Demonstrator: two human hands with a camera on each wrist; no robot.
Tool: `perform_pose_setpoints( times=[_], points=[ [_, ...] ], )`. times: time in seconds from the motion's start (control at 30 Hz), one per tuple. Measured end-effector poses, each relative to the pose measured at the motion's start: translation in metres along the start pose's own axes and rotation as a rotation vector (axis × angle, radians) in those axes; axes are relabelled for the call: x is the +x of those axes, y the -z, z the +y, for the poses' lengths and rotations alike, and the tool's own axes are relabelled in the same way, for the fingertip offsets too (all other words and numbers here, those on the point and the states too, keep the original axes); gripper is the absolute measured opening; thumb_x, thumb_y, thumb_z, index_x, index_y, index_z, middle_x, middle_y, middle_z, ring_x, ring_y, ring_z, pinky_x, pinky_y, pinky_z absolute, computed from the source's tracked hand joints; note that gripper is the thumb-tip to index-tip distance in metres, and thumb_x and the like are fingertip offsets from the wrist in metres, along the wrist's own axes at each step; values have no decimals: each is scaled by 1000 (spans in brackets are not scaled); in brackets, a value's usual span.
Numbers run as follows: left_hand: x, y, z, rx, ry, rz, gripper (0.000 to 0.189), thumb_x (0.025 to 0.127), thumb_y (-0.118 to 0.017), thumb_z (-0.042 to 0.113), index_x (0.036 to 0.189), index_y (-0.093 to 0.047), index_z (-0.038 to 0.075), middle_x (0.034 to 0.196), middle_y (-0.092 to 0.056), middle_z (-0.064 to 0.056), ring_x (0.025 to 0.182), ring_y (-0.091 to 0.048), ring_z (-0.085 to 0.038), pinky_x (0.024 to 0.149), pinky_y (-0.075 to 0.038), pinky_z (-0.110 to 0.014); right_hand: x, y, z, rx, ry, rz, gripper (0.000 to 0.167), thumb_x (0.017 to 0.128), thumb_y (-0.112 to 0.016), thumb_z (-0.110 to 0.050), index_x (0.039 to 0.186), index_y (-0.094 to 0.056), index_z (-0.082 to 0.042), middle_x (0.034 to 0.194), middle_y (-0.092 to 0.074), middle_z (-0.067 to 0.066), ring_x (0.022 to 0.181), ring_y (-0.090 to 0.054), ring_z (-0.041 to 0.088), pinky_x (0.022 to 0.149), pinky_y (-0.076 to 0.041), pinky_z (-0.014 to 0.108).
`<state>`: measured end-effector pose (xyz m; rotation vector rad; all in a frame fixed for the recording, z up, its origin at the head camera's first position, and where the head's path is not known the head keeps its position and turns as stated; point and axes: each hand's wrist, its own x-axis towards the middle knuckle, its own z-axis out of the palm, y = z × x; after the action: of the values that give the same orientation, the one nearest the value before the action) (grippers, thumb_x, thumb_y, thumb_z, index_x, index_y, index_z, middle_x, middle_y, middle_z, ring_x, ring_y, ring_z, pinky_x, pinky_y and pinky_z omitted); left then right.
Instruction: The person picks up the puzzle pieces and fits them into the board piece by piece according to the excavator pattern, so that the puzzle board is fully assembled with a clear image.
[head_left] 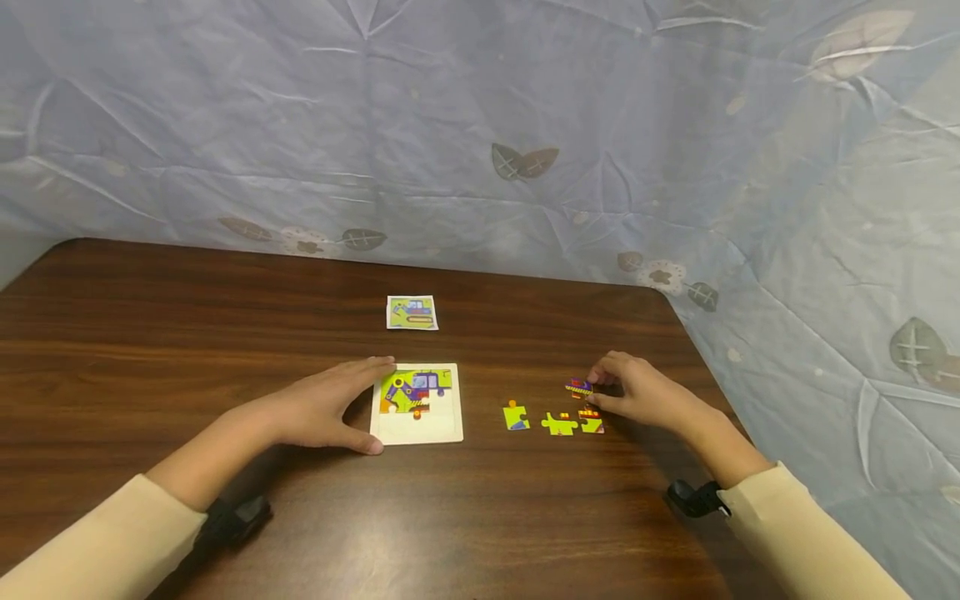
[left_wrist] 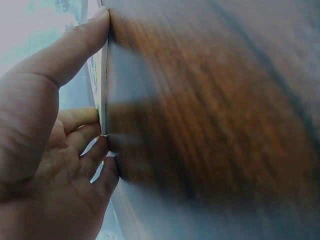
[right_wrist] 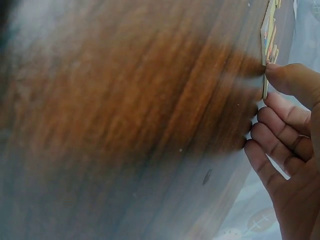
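Note:
A white puzzle board (head_left: 423, 431), its upper part covered with pieces showing a blue digger on green, lies at the table's middle. My left hand (head_left: 315, 408) spans its left side, thumb at the lower corner and forefinger at the upper one. The left wrist view shows the board (left_wrist: 104, 90) edge-on between them. To the right, my right hand (head_left: 641, 396) pinches a small striped puzzle piece (head_left: 577, 387) between thumb and forefinger. Just below lie a red and green piece (head_left: 592, 422) and a green piece (head_left: 558, 425). Another green piece (head_left: 516, 417) lies nearer the board.
Beyond the board lies a small picture card (head_left: 412, 313) of the same digger. Everything sits on a dark wooden table (head_left: 420, 517). A pale cloth curtain (head_left: 450, 142) hangs behind the table and along its right side.

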<state>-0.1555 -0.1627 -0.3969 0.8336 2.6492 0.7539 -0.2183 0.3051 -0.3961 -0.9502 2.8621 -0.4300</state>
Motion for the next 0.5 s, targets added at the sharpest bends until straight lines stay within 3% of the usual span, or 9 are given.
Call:
perform_pose_setpoints(
  times=[0.5],
  points=[
    [2, 0, 1, -3, 10, -5, 110, 80, -88, 50, 161, -34, -2, 170, -33, -24, 156, -30, -52, 122, -30, -71, 3, 1, -2, -8, 8, 7, 17, 91, -81, -16, 99, -70, -6, 97, -68, 3, 88, -65, 14, 78, -60, 36]
  ],
)
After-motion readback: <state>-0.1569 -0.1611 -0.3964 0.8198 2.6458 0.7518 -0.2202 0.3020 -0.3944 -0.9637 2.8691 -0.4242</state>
